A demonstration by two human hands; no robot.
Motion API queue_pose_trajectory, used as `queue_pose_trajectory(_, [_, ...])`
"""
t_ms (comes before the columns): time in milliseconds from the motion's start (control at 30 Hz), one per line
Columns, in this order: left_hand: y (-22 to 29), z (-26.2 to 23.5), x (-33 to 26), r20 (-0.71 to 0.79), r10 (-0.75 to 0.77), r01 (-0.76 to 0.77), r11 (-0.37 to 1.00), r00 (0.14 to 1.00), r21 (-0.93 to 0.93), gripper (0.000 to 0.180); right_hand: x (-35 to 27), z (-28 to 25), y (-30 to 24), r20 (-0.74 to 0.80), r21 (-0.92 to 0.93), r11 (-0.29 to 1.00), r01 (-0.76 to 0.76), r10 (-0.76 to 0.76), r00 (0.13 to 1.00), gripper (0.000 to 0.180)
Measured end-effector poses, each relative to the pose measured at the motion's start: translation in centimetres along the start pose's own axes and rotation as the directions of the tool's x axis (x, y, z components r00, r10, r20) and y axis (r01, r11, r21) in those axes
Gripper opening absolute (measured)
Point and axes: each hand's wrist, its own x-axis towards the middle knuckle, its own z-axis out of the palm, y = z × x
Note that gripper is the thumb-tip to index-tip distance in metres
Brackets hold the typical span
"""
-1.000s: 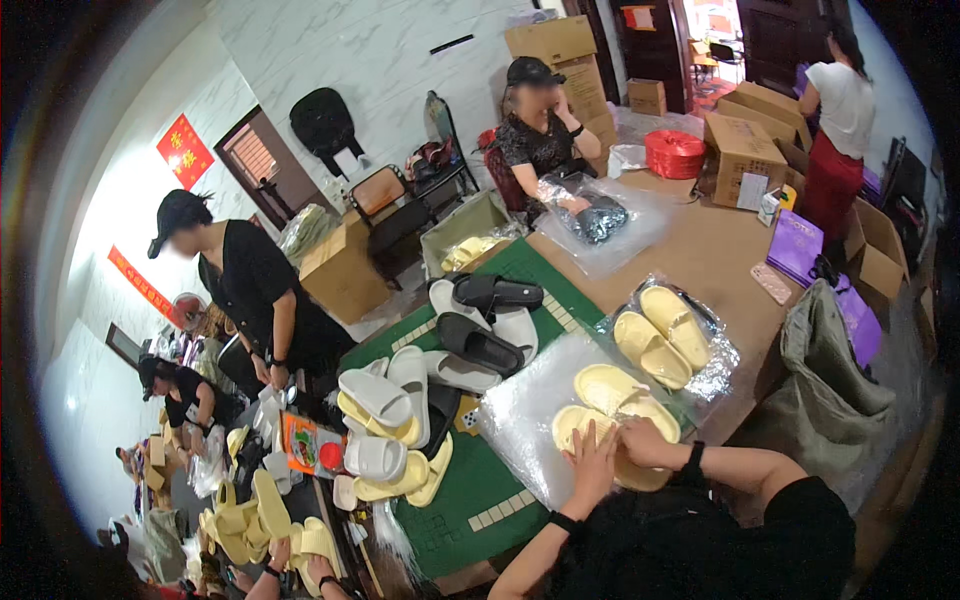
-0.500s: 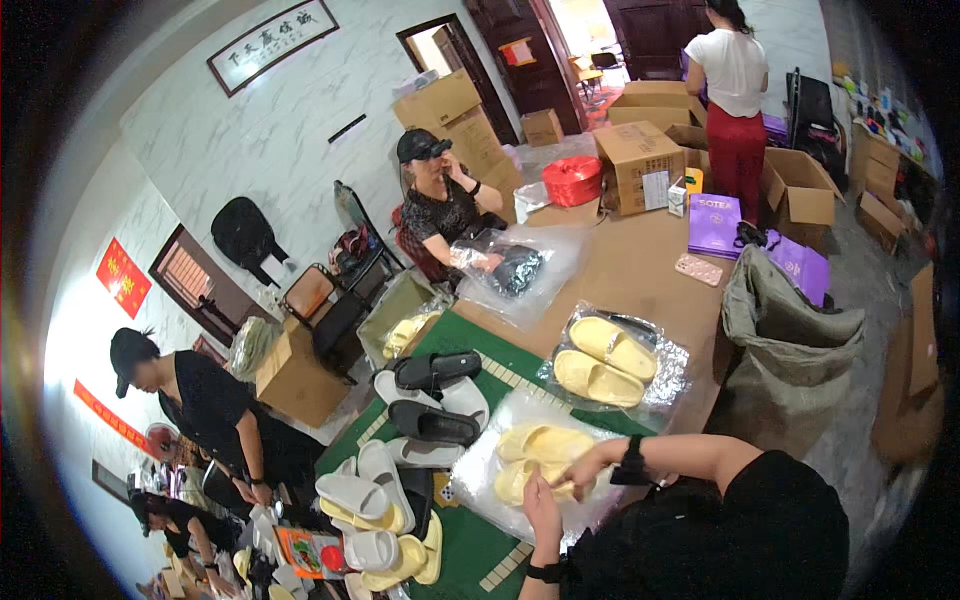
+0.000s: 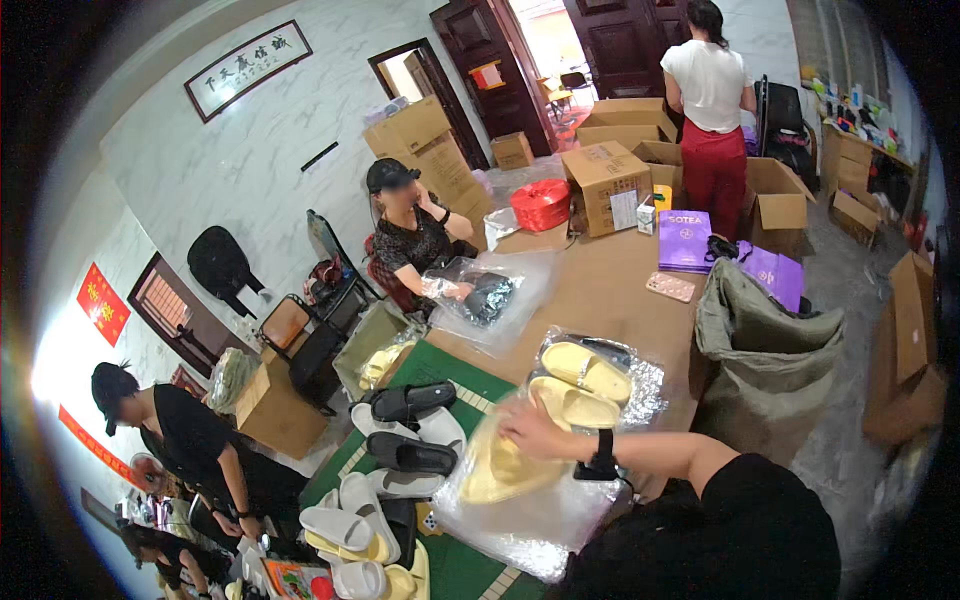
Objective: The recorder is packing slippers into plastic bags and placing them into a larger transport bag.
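Note:
My right hand (image 3: 540, 430) comes in from the right, a dark band at its wrist. Its fingers are closed on a pale yellow slipper (image 3: 495, 475), which is tilted and blurred by motion. Clear plastic bags (image 3: 520, 530) lie flat under it on the green cutting mat. Just beyond my hand, a pair of yellow slippers (image 3: 585, 370) rests in clear plastic on the brown tabletop, partly covered by my fingers. My left hand is out of view.
Black, white and yellow slippers (image 3: 410, 455) are heaped on the mat's left side. Across the table a person (image 3: 410, 230) sits with dark goods in plastic. A large sack (image 3: 765, 330) stands at right. Purple bags (image 3: 685, 240), a phone (image 3: 670, 287) and cartons (image 3: 605, 185) lie beyond.
My left hand has gone out of view. My right hand has moved up and left with the yellow slipper, which is tipped up from the plastic. The whole view has shifted slightly.

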Motion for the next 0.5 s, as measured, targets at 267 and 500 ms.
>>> queue_pose_trajectory(267, [4.0, -1.8, 1.8, -0.103, 0.300, -0.312, 0.942, 0.948, -0.123, 0.033, 2.7, -5.2, 0.6, -0.211, -0.204, 0.973, 0.104, -0.148, 0.966, 0.014])
queue_pose_trajectory(500, [8.8, -3.0, 2.1, -0.200, 0.507, -0.534, 0.837, 0.839, -0.120, 0.032, -3.0, 0.6, 9.1, 0.291, -0.300, 0.922, -0.244, 0.332, 0.897, 0.024])
